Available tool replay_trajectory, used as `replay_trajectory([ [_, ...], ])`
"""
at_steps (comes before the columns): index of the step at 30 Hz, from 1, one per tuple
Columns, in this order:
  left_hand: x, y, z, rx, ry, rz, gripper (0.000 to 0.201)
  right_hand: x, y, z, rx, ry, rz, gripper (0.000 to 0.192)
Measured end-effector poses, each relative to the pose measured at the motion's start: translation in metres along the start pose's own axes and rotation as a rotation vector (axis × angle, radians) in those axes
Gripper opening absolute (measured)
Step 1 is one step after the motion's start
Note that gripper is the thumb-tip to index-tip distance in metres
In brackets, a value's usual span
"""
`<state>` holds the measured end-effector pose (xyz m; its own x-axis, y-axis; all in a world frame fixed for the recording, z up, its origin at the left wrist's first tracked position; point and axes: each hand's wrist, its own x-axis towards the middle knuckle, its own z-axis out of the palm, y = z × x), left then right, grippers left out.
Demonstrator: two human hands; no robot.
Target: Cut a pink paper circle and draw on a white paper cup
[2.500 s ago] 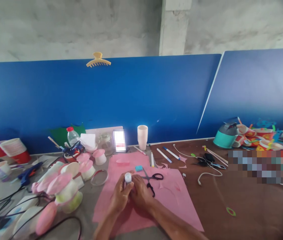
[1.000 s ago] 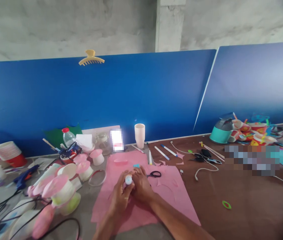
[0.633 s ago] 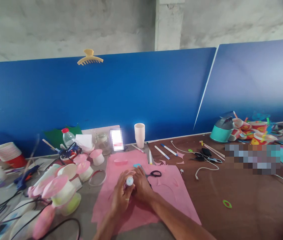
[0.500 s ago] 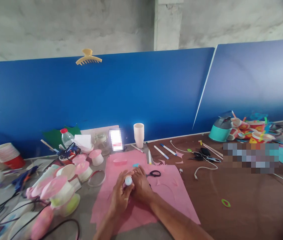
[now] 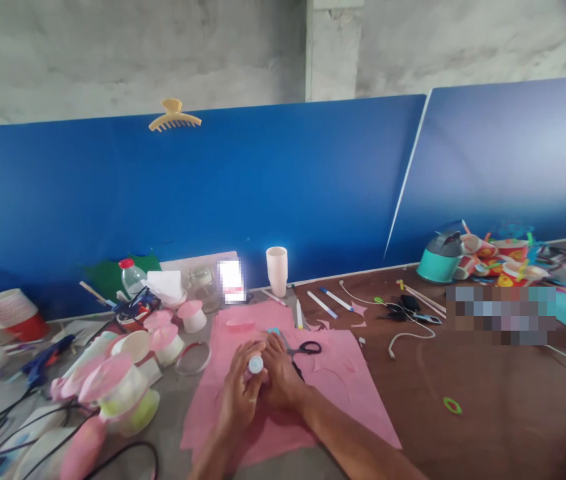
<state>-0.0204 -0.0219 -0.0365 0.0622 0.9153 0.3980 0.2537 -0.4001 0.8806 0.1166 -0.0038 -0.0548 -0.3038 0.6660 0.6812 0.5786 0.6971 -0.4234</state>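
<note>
Both hands stay locked together at the near middle of the surface, just where they sat a moment ago; only the view has drifted a touch, so everything sits slightly lower and to the left. The left hand is curled round a small white bottle, its round top poking up between the fingers, grip closed tight on it. The right hand presses in from the other side, fingers folded over the same bottle and clamped on it too; the bottle's body is buried under both hands, so what it is, glue perhaps, stays hard to call. Both forearms run off the near edge, cut off by the frame.

Under the hands lies the pink paper sheet, spread from the near edge toward the middle. Just beyond the right hand, black scissors lie on that sheet, partly covered by the knuckles. To the left, pink-and-white paper cup flowers crowd the near left corner, with black cables trailing off the edge. Further back, pens lie scattered past the sheet, and a stack of white cups stands at the far edge against the blue partition. A yellow hair claw sits clipped on the partition's top. At the far right corner a teal container stands beside blurred-out clutter.
</note>
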Motion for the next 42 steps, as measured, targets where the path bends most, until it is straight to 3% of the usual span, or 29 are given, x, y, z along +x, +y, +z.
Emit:
replay_trajectory([
  [3, 0.000, 0.002, 0.001, 0.000, -0.001, -0.003, 0.034, 0.000, 0.001, 0.001, 0.053, 0.004, -0.013, 0.035],
  [7, 0.000, 0.001, 0.003, -0.014, 0.081, -0.050, 0.034, -0.001, 0.004, 0.006, -0.036, 0.089, 0.049, 0.019],
  [9, 0.002, -0.001, 0.001, -0.006, 0.112, -0.048, 0.032, 0.000, 0.006, 0.006, -0.056, 0.085, 0.034, 0.024],
  [12, 0.006, -0.006, -0.004, -0.002, 0.173, -0.046, 0.030, 0.001, 0.016, 0.002, -0.111, 0.137, 0.046, 0.048],
  [15, 0.011, -0.012, -0.008, 0.034, 0.245, -0.098, 0.031, 0.001, 0.035, -0.002, -0.261, 0.243, 0.236, 0.054],
  [17, 0.013, -0.016, -0.009, 0.070, 0.266, -0.129, 0.033, 0.001, 0.045, -0.006, -0.312, 0.188, 0.343, 0.057],
  [19, 0.014, -0.020, -0.007, 0.081, 0.273, -0.152, 0.034, 0.002, 0.050, -0.011, -0.332, 0.051, 0.422, 0.064],
  [24, 0.013, -0.031, -0.003, 0.080, 0.206, -0.162, 0.032, 0.012, 0.036, -0.023, -0.346, -0.286, 0.466, 0.074],
  [27, 0.011, -0.036, -0.001, 0.112, 0.191, -0.094, 0.033, 0.017, 0.029, -0.024, -0.320, -0.340, 0.419, 0.070],
  [30, 0.011, -0.036, 0.001, 0.168, 0.171, -0.044, 0.030, 0.017, 0.032, -0.021, -0.300, -0.265, 0.421, 0.058],
  [33, 0.011, -0.035, 0.000, 0.193, 0.188, -0.026, 0.029, 0.016, 0.038, -0.018, -0.198, -0.016, 0.383, 0.045],
  [36, 0.013, -0.035, -0.002, 0.199, 0.193, -0.029, 0.031, 0.019, 0.038, -0.020, 0.106, 0.194, 0.299, 0.042],
  [39, 0.014, -0.038, -0.006, 0.211, 0.179, -0.062, 0.034, 0.022, 0.028, -0.026, 0.426, 0.146, 0.296, 0.038],
  [42, 0.013, -0.042, -0.007, 0.232, 0.177, -0.086, 0.036, 0.023, 0.017, -0.034, 0.564, 0.031, 0.380, 0.033],
])
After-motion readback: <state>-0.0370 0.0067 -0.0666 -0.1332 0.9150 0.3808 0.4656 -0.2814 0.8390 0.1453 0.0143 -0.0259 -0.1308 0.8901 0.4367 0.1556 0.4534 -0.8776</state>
